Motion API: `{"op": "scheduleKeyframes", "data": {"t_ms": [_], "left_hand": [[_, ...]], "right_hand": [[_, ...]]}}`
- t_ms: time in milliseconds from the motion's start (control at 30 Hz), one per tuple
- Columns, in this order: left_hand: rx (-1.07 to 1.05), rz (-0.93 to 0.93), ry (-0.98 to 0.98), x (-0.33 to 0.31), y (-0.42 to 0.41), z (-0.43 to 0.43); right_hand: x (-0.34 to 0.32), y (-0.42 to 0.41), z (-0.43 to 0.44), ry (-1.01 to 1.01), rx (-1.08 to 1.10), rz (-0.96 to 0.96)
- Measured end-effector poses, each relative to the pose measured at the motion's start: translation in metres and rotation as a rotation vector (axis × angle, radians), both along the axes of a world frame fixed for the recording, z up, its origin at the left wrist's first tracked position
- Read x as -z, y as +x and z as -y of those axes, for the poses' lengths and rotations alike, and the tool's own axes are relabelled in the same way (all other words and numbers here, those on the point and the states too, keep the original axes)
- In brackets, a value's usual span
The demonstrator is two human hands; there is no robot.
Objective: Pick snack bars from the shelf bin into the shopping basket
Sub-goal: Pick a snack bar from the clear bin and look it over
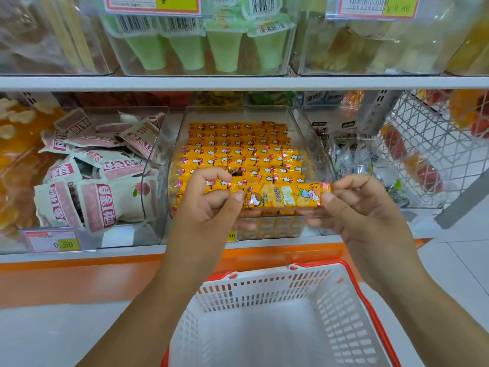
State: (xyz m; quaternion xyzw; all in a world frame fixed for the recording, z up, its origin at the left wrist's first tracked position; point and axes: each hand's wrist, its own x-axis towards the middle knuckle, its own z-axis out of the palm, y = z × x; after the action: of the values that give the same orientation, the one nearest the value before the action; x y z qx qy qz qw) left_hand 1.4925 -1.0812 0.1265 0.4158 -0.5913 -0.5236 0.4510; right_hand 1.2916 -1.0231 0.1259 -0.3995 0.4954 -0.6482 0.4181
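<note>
The snack bar point(280, 196) is out of the bin point(309, 144) and held in the air just in front of the bin's front wall, above its lower edge. It lies flat and level. Its long axis runs side to side, parallel to that front wall, with one crimped end pointing left and the other right. The printed yellow face is turned up toward the camera.

The left hand point(209, 205) pinches the left end between thumb and curled fingers, and the right hand point(362, 207) pinches the right end the same way. The bar spans the gap between them.

Inside the bin, the rest of the bars point(238, 149) lie in neat rows, all on the same side-to-side line as the held one.

The picking looks done for this bar, and the step in hand is the carry to the shopping basket point(264, 292), which sits below the bin and nearer the person. The next move calls for lowering the bar away from the bin and down over the basket's rim, then letting go. One hand could do it, and the bar's length should fit the basket's opening either way round.

Left of the bin sit pink-and-white pouches point(105, 181), and right of it hangs a wire rack point(423, 154).
</note>
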Motion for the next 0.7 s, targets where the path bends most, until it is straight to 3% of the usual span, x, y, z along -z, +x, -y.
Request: {"op": "scheduleKeyframes", "data": {"t_ms": [200,700], "left_hand": [[0.081,-0.063,0.052,-0.0023,0.0056,0.0034],[0.068,-0.145,0.199,-0.0025,0.0103,0.0095]], "right_hand": [[0.0037,-0.0012,-0.0002,0.016,-0.018,-0.066],[0.0023,-0.0025,0.0032,0.06,-0.136,0.133]]}}
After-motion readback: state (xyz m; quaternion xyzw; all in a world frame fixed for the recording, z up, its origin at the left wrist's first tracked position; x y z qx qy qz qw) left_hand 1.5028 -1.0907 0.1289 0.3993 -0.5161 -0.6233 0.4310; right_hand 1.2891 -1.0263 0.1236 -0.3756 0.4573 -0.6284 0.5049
